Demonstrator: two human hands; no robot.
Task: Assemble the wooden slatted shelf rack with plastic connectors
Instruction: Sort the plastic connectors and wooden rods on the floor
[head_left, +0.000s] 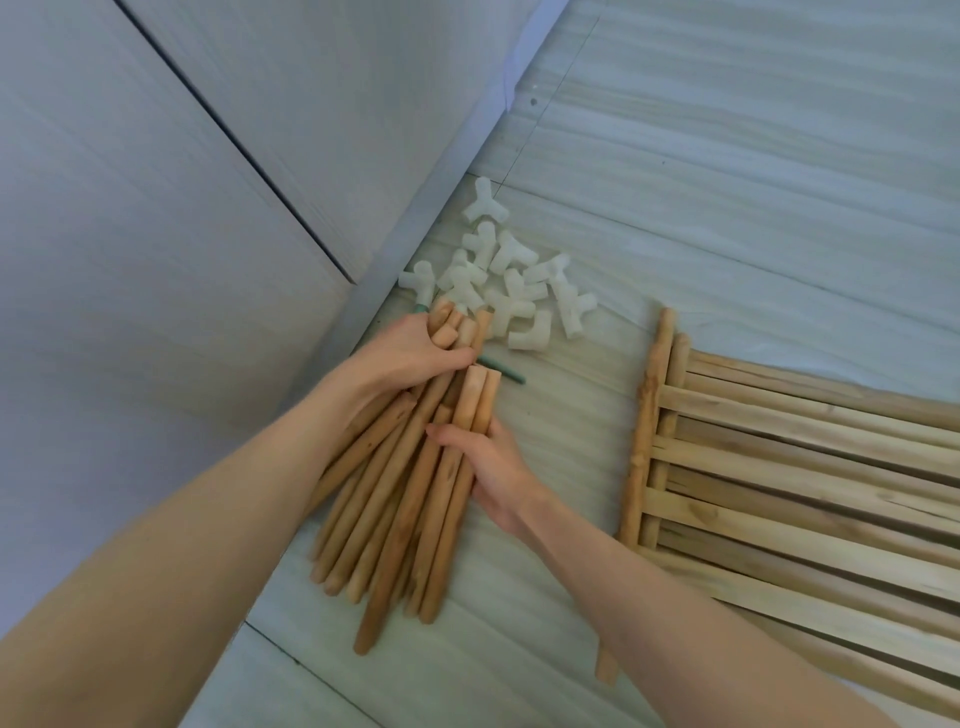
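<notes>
A bundle of several round wooden rods (400, 514) lies on the pale floor, fanning toward me. My left hand (410, 353) grips the far ends of some rods, fingers curled over them. My right hand (488, 462) holds the right side of the bundle lower down, thumb across two rods. Beyond the rods sits a heap of several white plastic connectors (509, 291). To the right lie stacked wooden slatted shelf panels (789, 467).
A thin green stick (501, 371) pokes out from under the rods near the connectors. A white wall (208, 182) and its grey skirting (395, 249) run close along the left. Pale wood-grain floor (727, 182) stretches behind the panels.
</notes>
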